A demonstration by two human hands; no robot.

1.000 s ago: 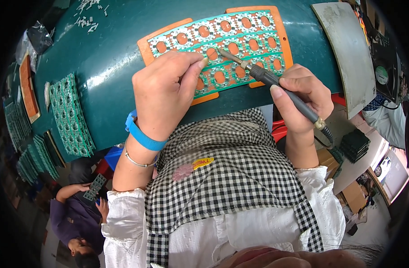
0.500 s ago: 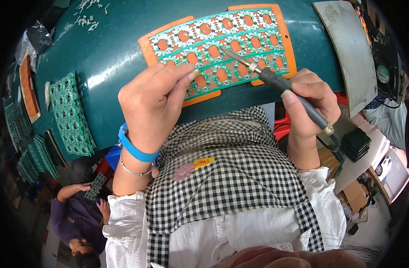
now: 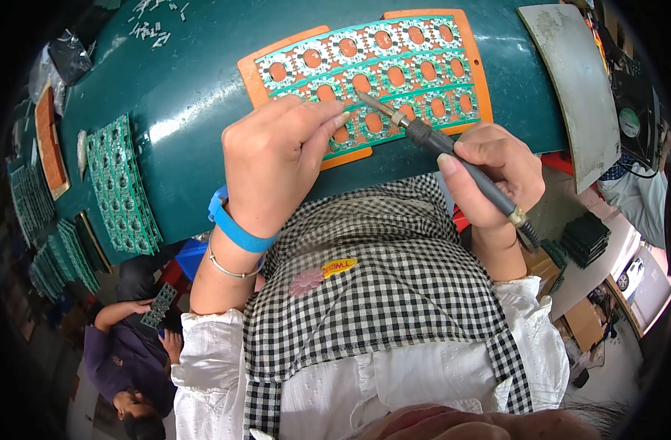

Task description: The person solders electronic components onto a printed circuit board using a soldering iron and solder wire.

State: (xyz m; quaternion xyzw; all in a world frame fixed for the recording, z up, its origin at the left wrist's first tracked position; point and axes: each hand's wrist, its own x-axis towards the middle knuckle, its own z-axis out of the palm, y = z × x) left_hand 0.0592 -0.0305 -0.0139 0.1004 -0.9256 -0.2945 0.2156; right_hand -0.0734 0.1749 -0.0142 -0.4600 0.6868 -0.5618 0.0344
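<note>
Head view: your right hand (image 3: 489, 172) grips the iron (image 3: 453, 150), tip at the board's (image 3: 372, 77) 6 o'clock. Your left hand's (image 3: 277, 161) fingers press flat beside it; a slip could burn them.

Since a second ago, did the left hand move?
Yes. The left hand slid left along the orange tray and green circuit panel, now covering their lower left part near the soldering iron tip.

White sleeves (image 3: 203, 367), checked apron (image 3: 379, 293), blue wristband (image 3: 236, 227), silver bangle (image 3: 222, 264).
</note>
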